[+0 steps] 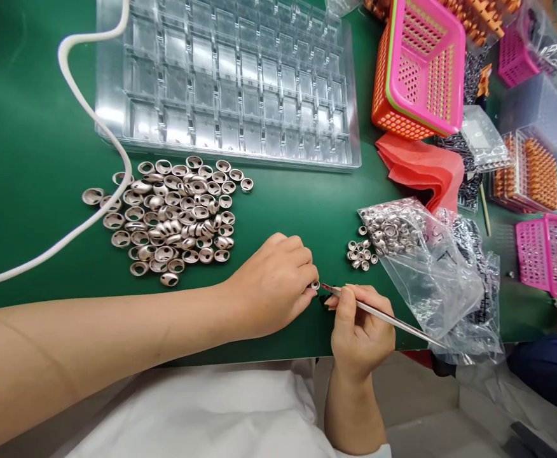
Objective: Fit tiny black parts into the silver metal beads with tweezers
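My left hand is closed, pinching a small silvery metal ring between thumb and fingertips above the green table's front edge. My right hand grips a thin metal tool like a pen; it looks like tweezers or a slim spatula. Its reddish tip points at the ring, close to it; whether they touch I cannot tell. Left of my hands lies a large pile of silvery metal rings with holes in their sides. A few smaller rings lie beside a clear plastic bag holding more.
Behind the pile stands a clear compartment tray. A white cable crosses the table at left. Stacked pink and orange baskets, a red cloth and a pink basket stand right. Another person's sleeve shows at far right.
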### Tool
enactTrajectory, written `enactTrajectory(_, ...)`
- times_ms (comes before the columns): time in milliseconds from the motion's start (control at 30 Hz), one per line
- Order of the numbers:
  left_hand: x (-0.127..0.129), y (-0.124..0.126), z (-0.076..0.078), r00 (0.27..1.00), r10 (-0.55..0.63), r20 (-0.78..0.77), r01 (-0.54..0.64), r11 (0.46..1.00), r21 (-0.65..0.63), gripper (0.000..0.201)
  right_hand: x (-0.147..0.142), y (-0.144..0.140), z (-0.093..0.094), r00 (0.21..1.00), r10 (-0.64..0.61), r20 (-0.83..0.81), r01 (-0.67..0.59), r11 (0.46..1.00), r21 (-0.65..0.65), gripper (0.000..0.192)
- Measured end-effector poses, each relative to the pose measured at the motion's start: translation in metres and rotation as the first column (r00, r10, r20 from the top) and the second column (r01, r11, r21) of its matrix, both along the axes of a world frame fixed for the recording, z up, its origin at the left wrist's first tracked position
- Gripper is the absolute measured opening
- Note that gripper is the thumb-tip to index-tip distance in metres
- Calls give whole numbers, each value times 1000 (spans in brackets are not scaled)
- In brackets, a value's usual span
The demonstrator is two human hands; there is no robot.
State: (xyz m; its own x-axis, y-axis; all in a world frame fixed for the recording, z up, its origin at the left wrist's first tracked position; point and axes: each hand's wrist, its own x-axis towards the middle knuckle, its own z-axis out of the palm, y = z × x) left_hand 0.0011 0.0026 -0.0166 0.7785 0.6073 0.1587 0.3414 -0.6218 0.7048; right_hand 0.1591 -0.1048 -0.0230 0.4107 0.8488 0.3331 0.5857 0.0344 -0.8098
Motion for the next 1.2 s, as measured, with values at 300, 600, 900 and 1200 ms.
enactTrajectory(300,0,-1,0,1000,6,14,-7,1000,13,12,2,-1,-2,982,84,171,-84,996,-7,19)
enactTrajectory(600,1,-1,-2,1000,9,12,-9,1000,11,11,2,0,-1,959,96,266,-95,995,-17,19)
enactTrajectory(900,1,-2,-4,999,16,33,-16,1000,12,12,-1,7,8,914,157,374,-147,988,-57,17)
enactTrajectory(1200,1,-2,-4,999,13,31,-14,1000,17,16,-1,13,15,864,211,457,-180,978,-110,19)
